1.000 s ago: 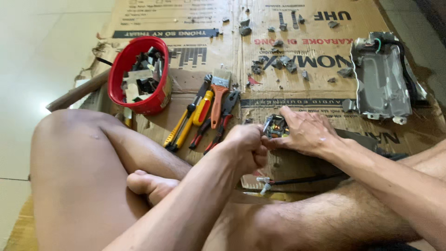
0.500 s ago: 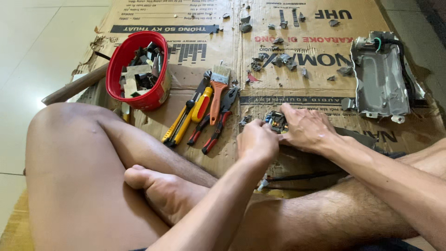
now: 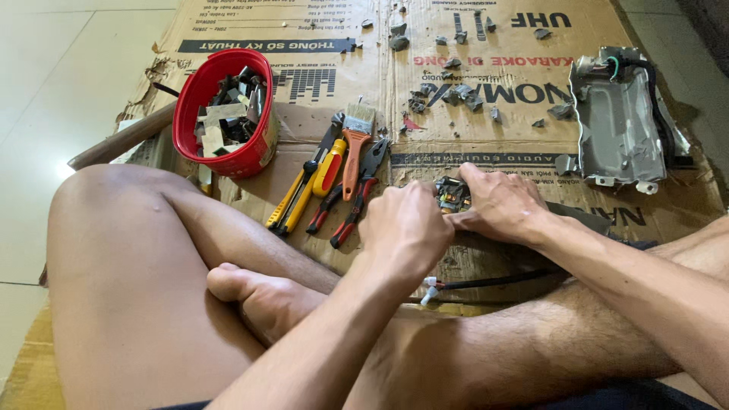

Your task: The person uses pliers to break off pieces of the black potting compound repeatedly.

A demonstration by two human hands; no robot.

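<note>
fingers of the left hand [image 3: 406,228] are curled into a loose fist, its knuckles toward the camera, pressed against the near-left side of a small dark electronic part with metal bits [image 3: 452,194]; whether they actually pinch it is hidden behind the fist. fingers of the right hand [image 3: 497,205] are bent down over the part's right side and far edge, holding it against the flattened brown cardboard sheet [image 3: 486,121]. the part sits between the two hands, showing only in the gap above the left knuckles. nearer the body, a black cable with white tips [image 3: 486,282] lies on the cardboard. left of the hands lie red-handled pliers [image 3: 357,199], a yellow utility knife [image 3: 292,203] and an orange-handled paintbrush [image 3: 353,148]. farther left stands a red plastic bowl of scrap pieces [image 3: 224,114]. far right lies a grey metal housing with wires [image 3: 619,121].
</note>
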